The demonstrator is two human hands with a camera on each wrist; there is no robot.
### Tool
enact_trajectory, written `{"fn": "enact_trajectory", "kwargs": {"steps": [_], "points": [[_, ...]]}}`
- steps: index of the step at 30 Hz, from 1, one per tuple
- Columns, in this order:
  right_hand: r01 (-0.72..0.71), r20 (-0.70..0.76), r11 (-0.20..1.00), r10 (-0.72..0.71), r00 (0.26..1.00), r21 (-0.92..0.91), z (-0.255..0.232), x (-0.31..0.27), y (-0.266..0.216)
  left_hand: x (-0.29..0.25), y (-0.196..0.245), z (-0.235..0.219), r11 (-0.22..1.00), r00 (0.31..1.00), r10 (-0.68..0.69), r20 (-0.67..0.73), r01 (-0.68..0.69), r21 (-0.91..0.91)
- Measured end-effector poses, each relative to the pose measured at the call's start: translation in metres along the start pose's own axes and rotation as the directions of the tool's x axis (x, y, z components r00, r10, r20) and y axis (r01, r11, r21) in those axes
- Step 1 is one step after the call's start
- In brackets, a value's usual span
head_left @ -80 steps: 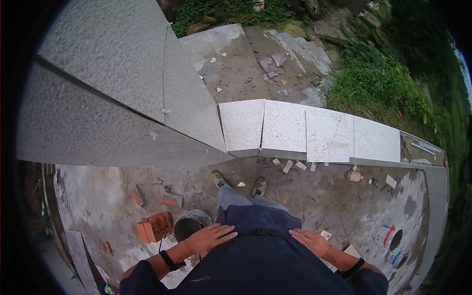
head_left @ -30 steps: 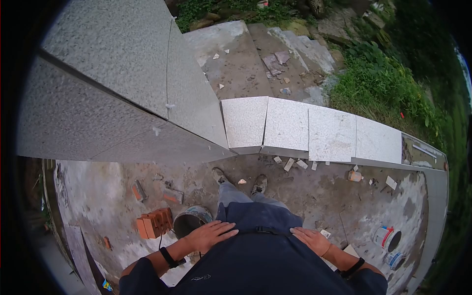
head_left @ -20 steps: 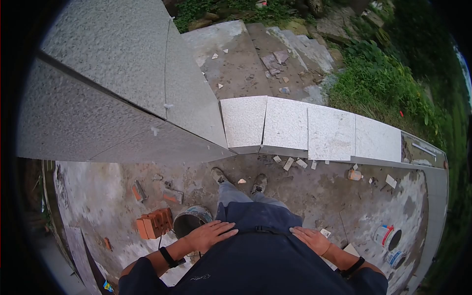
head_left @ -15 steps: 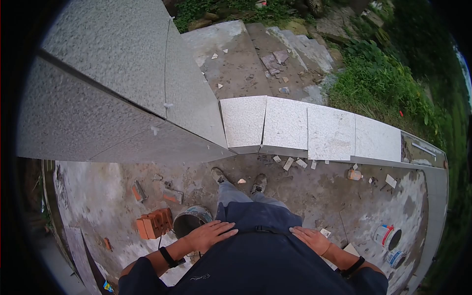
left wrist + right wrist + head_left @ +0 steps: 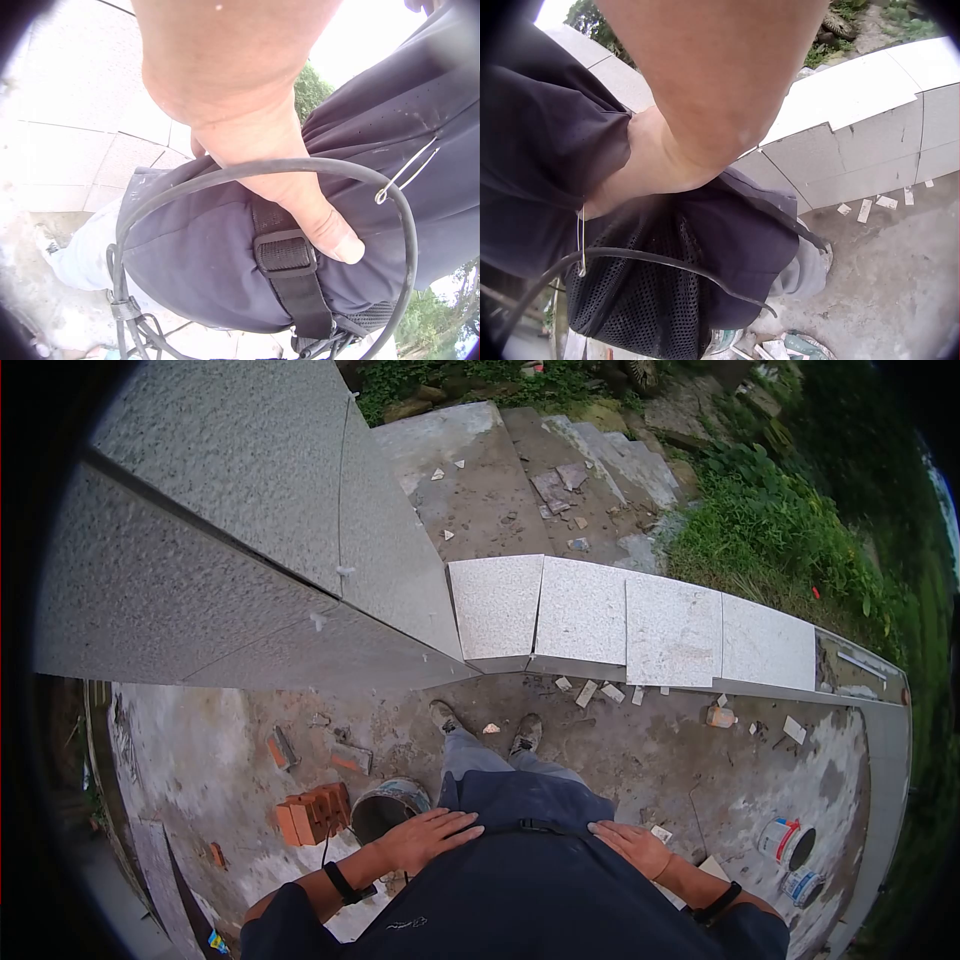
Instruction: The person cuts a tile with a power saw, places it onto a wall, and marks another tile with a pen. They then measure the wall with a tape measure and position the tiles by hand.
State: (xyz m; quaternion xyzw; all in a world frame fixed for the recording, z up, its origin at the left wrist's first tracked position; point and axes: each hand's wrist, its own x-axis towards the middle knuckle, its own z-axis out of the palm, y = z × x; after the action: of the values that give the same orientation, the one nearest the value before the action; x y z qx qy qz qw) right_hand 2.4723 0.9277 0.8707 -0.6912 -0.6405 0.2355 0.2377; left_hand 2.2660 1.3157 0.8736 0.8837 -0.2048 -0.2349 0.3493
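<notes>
My left hand (image 5: 432, 842) rests flat at the waist of the dark shirt (image 5: 520, 900), fingers straight and pointing inward. On the other side, my right hand (image 5: 635, 850) lies on the waist in the same way. Neither holds anything. A black belt (image 5: 535, 828) runs between them. In the left wrist view, the thumb (image 5: 334, 236) lies beside a strap buckle (image 5: 286, 253), behind a looped black cable (image 5: 322, 165). The right wrist view has a black mesh pouch (image 5: 645, 292) below the hand, whose fingers are hidden.
Ahead is a low wall topped with pale slabs (image 5: 580, 610), joining a tall stone-clad pillar (image 5: 250, 490) at left. A bucket (image 5: 395, 808) and red bricks (image 5: 312, 815) stand at left. Paint pails (image 5: 790, 843) lie at right. Tile scraps (image 5: 587, 695) litter the floor.
The head view has shifted slightly, with the wall a little higher in the picture than in the oldest frame. Both hands stay on the waist.
</notes>
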Motion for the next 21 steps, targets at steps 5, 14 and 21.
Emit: {"fn": "enact_trajectory", "kwargs": {"steps": [5,14,21], "points": [[-0.014,0.007,1.000,0.014,1.000,0.019,-0.0014,0.0008,-0.0022,0.0011,0.0040,-0.0052,1.000,1.000,0.002,-0.002,-0.002,-0.007],[-0.018,0.016,1.000,0.018,1.000,-0.001,-0.0007,-0.0003,-0.0035,-0.0006,0.0004,0.0018,1.000,1.000,0.002,-0.002,-0.002,-0.006],[-0.017,0.016,1.000,0.017,1.000,0.001,-0.0003,-0.0001,-0.0033,-0.0007,0.0020,0.0011,1.000,1.000,-0.005,-0.001,0.005,-0.024]]}}
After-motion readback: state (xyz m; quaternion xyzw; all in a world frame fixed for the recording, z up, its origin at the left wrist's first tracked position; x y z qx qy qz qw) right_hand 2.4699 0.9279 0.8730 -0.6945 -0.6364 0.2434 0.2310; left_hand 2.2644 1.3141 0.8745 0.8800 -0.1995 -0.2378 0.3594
